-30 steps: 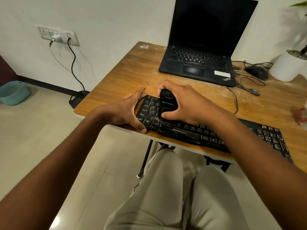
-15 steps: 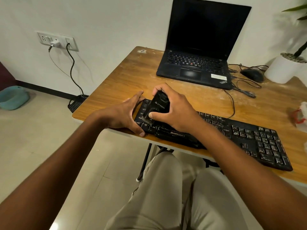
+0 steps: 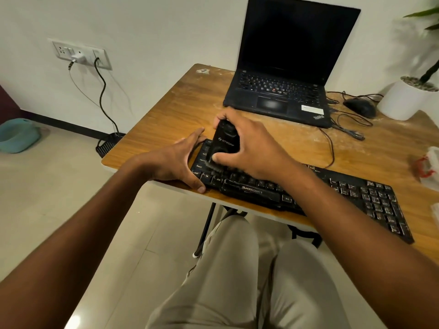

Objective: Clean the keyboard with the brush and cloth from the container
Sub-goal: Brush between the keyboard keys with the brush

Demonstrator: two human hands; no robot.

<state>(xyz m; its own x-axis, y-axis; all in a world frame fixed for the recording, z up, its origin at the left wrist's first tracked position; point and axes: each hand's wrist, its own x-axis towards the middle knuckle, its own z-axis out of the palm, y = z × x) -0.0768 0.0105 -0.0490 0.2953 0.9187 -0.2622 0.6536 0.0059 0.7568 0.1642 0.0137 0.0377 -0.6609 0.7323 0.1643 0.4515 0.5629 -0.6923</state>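
Seated person, legs in light trousers [image 3: 237, 281] under a wooden surface [image 3: 166, 110]. A black keyboard [image 3: 370, 198], marked Zebronics on the front bar, lies along the near edge of the surface, running from left of centre out to the right. Right hand [image 3: 249, 148] grips a black brush [image 3: 223, 144] — thumb on the near side, fingers [image 3: 228, 119] curled over the top and far side. The brush stands roughly upright, slightly tilted, its bristle end down on the keys at the left end of the keyboard; white lettering shows on its body but I cannot read it. Left hand [image 3: 175, 160] braces the left end of the keyboard: fingers straight and together along the far-left corner, thumb stretched down along the near-left corner, palm on the surface, not curled round anything. Behind the hands an open black laptop [image 3: 285, 67], screen dark, sits at the back of the surface. To its right a black mouse [image 3: 360, 106] with loose cables [image 3: 342, 129] trailing forward. A white plant pot [image 3: 403, 98] stands at the far right corner. Whitish dust streaks the wood near the laptop. At the right edge a white-and-red item is partly cut off — cannot identify. On the wall, a socket panel [image 3: 78, 53] with a white plug and a black cord running to the floor; a teal basin [image 3: 16, 135] on the floor at left.
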